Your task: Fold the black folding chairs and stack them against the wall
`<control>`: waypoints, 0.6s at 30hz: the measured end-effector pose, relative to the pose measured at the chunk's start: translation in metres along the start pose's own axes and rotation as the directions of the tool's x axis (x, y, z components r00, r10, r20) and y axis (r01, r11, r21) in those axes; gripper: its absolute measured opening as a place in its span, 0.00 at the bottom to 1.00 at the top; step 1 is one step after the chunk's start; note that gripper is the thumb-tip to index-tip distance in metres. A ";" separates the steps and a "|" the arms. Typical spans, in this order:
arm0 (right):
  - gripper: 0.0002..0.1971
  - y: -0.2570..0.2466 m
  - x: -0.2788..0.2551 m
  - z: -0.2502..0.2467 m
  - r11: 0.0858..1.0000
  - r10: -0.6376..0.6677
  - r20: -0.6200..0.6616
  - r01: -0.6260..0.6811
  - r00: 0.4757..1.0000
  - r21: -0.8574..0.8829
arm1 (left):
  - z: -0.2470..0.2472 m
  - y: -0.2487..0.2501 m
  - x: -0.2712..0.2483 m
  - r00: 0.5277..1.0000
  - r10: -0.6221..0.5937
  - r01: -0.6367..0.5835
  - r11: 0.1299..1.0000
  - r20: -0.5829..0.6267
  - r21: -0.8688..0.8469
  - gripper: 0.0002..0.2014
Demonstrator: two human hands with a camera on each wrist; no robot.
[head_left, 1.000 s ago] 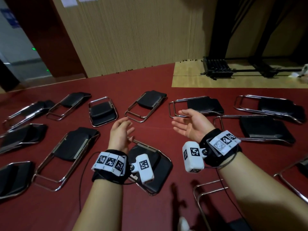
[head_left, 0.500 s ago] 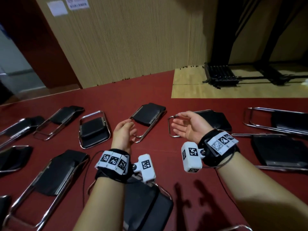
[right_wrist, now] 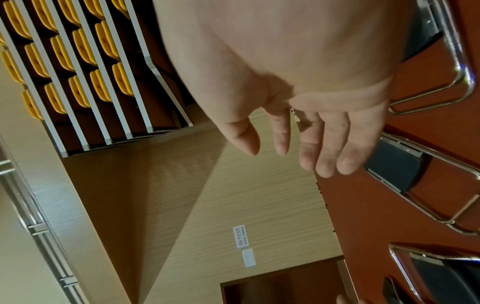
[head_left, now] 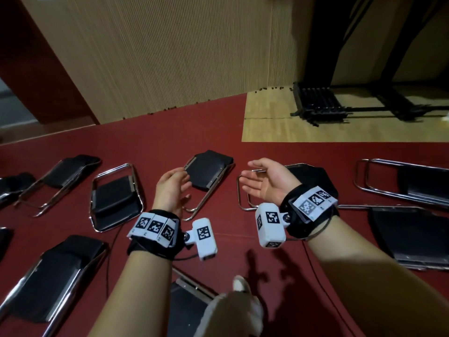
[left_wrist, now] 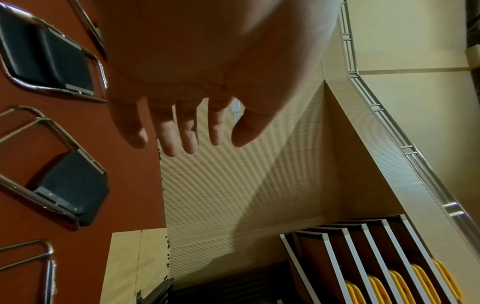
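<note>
Several black folding chairs with chrome frames lie folded flat on the red floor. One chair (head_left: 209, 169) lies just beyond my left hand (head_left: 173, 184); another (head_left: 311, 176) lies behind my right hand (head_left: 261, 182). Both hands hover above the floor with relaxed, spread fingers and hold nothing. The left wrist view shows my left hand (left_wrist: 182, 131) empty before the ribbed wall, with chairs (left_wrist: 70, 185) at the left. In the right wrist view my right hand (right_wrist: 311, 148) is empty too, chairs (right_wrist: 394, 164) at the right.
A ribbed beige wall (head_left: 182, 57) stands ahead, a dark red door (head_left: 36, 69) at its left. A light wood floor patch (head_left: 315, 130) holds a black metal stand (head_left: 318, 103). More chairs (head_left: 116, 198) lie left and right (head_left: 413, 229). My shoe (head_left: 240, 285) steps near a chair below.
I have walked forward toward the wall; the chairs slid down and nearer in view. Both hands stayed raised and empty.
</note>
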State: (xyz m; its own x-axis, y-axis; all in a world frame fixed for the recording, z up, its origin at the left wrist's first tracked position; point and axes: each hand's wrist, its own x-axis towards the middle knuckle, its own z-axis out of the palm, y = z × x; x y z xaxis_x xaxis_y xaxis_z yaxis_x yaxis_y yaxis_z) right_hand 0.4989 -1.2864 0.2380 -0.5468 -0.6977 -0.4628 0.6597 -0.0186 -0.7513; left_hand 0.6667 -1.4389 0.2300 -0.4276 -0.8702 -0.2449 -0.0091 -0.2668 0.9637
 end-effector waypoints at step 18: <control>0.04 -0.095 0.426 0.237 0.986 0.128 0.088 -0.118 0.988 -0.118 | -0.051 0.088 0.448 0.986 -0.080 0.064 0.992 -0.149 -0.109 0.07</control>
State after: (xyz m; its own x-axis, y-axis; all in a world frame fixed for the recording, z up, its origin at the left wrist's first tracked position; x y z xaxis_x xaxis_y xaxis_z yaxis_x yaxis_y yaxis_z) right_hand 0.3258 -1.7516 0.2241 -0.4098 -0.7549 -0.5121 0.6537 0.1485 -0.7421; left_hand 0.5207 -1.8733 0.2001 -0.2858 -0.8982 -0.3341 0.0625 -0.3653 0.9288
